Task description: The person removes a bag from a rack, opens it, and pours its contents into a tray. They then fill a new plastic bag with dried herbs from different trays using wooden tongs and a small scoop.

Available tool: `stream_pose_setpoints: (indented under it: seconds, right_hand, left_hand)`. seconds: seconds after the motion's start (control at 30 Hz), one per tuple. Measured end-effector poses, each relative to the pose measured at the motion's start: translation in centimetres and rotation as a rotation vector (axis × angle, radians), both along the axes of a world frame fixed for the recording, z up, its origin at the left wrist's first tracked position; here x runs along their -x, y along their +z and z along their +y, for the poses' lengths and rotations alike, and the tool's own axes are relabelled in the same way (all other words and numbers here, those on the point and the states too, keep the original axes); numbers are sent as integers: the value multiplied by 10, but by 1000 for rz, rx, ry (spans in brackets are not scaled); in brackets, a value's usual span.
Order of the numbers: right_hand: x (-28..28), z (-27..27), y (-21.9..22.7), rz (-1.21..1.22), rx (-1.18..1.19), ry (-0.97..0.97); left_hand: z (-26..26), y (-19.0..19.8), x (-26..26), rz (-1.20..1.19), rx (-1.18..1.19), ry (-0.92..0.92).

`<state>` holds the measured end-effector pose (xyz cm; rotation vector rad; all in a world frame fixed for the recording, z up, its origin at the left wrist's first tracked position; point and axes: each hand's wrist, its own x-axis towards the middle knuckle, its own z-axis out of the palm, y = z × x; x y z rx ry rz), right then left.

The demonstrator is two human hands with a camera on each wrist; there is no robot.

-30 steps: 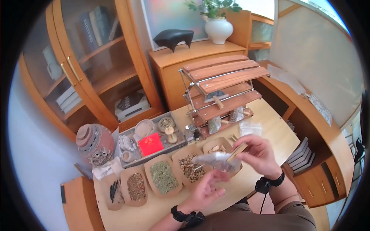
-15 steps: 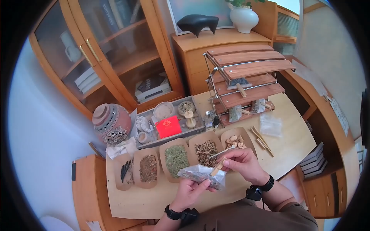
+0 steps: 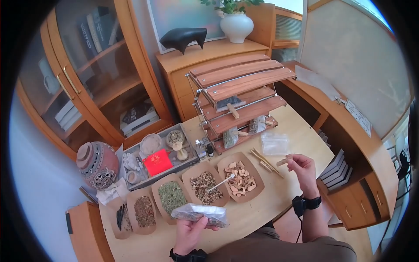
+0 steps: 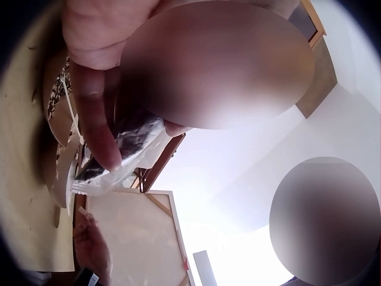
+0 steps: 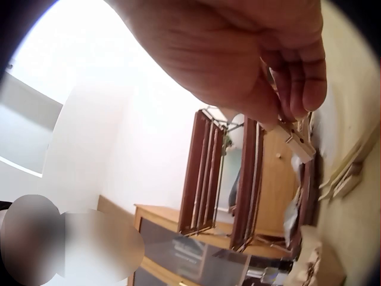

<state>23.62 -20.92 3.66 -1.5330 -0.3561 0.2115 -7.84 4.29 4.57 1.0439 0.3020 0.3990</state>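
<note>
My left hand grips a clear plastic bag with dried contents, thumb on top, in front of the tray of green herb. The same bag shows between the fingers in the left wrist view. Off to the right, apart from the bag, my right hand pinches a small wooden clothespin between thumb and fingers. The clothespin points out past the fingertips in the right wrist view. Wooden tongs and another clothespin lie on the table beside that hand.
Several paper trays of dried herbs line the table, one with a small white scoop in it. Behind them stand a grey box with a red card and a tiered wooden rack holding clipped bags. Flat plastic bags lie at right.
My right hand has drawn away from the bag to the right, still pinching the clothespin. The left hand keeps hold of the bag.
</note>
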Motion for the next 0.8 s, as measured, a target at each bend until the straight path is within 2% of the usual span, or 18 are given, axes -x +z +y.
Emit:
stream_pose_setpoints:
  seconds: [0.07,0.13,0.2,0.27,0.3,0.33,0.4,0.47,0.53,0.7,0.8]
  right_hand:
    - [-8,-14,-10,19,27,-9]
    - [-11,-19,-22,37,183,-102]
    - [-16,-19,-38,29,182,-87]
    - [-14,-14,-40,-188,412,-110]
    - [-9,-10,-31,-187,521,-164]
    - [-5,-6,-29,-186,516,-147]
    - [0,0,-24,-842,703,-365]
    - [14,13,0,-772,632,-329]
    - [35,28,27,-557,388,-23]
    - [93,94,93,-884,60,693]
    - [117,134,114,-938,104,832]
  left_hand:
    - [-1,3,-1,3,-5,-11]
    - [-1,3,0,17,-16,-1]
    - [2,-7,1,38,-94,-48]
    - [1,-5,2,41,-100,-30]
    - [1,-4,2,32,-79,-27]
    - [1,-5,2,20,-57,-27]
    - [2,-5,5,13,-56,-11]
    - [2,-6,6,11,-43,1]
    - [2,-7,5,5,-40,16]
    - [0,2,-1,21,-48,70]
    - [2,12,3,10,-50,154]
